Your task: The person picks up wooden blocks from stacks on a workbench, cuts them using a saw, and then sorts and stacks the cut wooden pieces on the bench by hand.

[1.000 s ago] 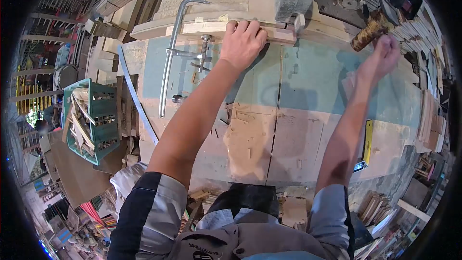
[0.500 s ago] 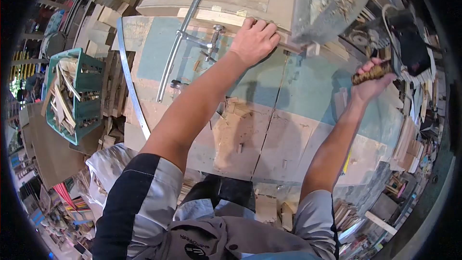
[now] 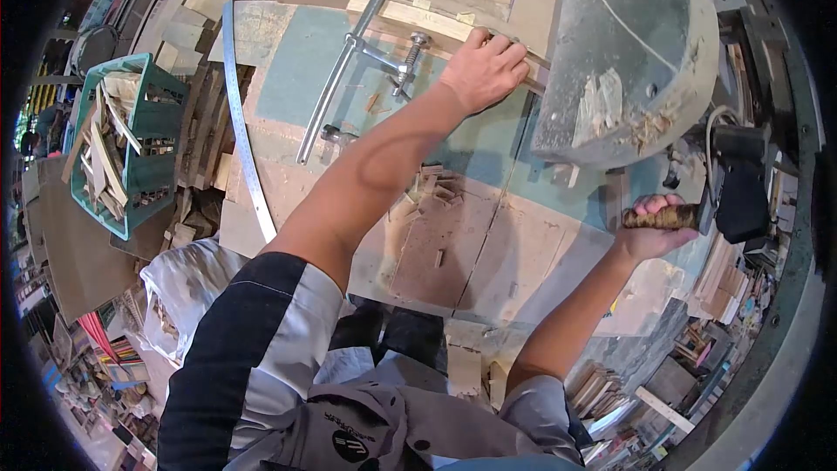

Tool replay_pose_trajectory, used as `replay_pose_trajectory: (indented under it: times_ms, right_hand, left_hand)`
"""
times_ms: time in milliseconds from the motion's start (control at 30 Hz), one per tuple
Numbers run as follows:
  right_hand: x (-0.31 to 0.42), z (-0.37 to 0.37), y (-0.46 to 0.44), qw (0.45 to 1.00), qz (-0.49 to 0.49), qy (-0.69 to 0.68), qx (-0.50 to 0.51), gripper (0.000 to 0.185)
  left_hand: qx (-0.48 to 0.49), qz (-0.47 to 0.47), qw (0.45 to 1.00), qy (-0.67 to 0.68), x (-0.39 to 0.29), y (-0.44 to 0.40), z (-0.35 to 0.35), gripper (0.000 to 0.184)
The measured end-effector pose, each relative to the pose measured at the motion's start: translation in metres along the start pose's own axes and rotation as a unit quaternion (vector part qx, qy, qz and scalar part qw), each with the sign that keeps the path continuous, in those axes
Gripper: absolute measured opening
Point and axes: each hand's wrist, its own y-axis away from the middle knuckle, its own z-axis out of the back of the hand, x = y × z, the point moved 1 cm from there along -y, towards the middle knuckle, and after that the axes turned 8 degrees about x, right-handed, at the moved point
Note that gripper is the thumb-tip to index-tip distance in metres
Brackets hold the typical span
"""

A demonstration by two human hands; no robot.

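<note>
My left hand (image 3: 486, 70) rests over a long pale wood strip (image 3: 397, 14) at the back of the worktable, its fingers curled over the edge. A metal clamp (image 3: 357, 44) stands just left of that hand, its screw near the strip. At the right, my right hand (image 3: 656, 231) is wrapped round a worn brown handle (image 3: 663, 216), which joins a machine part beside a black housing (image 3: 743, 201). A cloudy clear guard (image 3: 623, 61) with wood chips in it hangs between the hands.
A steel ruler (image 3: 240, 113) lies along the left of the worktable (image 3: 349, 244). Small wood offcuts (image 3: 440, 187) lie mid-table. At the left are a green crate (image 3: 153, 157) of scraps and a plastic bag (image 3: 187, 283). Boards are stacked at the right.
My right hand has closed round the brown handle and pulled it towards me. The clear guard has come forward over the table. The view has shifted, while my left hand stays on the strip.
</note>
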Motion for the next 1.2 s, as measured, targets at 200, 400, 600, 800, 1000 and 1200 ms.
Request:
replay_pose_trajectory:
  times_ms: [200,400,600,800,1000,1200]
  right_hand:
    - [0.013,-0.001,0.042,0.997,0.026,0.065,-0.039,0.077]
    - [0.018,-0.001,0.053,0.996,0.027,0.078,-0.028,0.079]
    - [-0.001,0.004,0.006,0.998,0.003,0.048,-0.042,0.079]
    - [-0.024,-0.043,-0.063,0.985,0.022,0.147,-0.088,0.077]
    - [-0.038,-0.069,-0.087,0.978,0.045,0.18,-0.091,0.06]
    - [-0.121,-0.076,0.006,0.854,0.132,0.498,-0.071,0.055]
  left_hand:
    - [0.016,-0.003,1.0,-0.001,0.001,0.0,-0.001,0.01]
    - [0.014,-0.002,1.0,0.008,0.001,0.001,-0.001,0.009]
    - [-0.004,-0.007,1.0,0.01,-0.001,-0.001,-0.001,0.009]
    - [0.023,0.006,1.0,-0.005,-0.002,-0.002,0.0,0.008]
    - [0.031,0.003,0.999,0.005,-0.004,-0.006,0.001,0.008]
    - [0.028,0.001,0.999,0.017,-0.002,-0.004,0.003,0.007]
